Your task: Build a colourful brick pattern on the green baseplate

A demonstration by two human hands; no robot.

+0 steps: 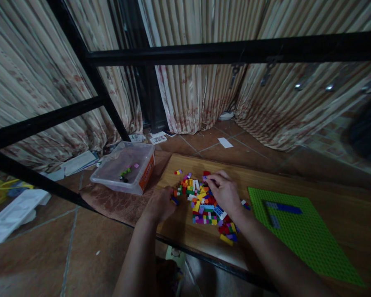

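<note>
A pile of mixed toy building bricks lies on a wooden board. At its left edge is my left hand, fingers closed around a dark blue brick that pokes out past the fingertips. My right hand reaches over the pile's far right side, thumb and finger pinched on a small purple brick. Close to that pinch lies a red brick. To the right, a green baseplate carries a blue strip of bricks and a short greyish-blue piece.
A clear plastic box with a few bricks inside stands left of the wooden board, on a brown cloth. A black metal frame crosses in front of striped curtains. White packaging lies on the floor.
</note>
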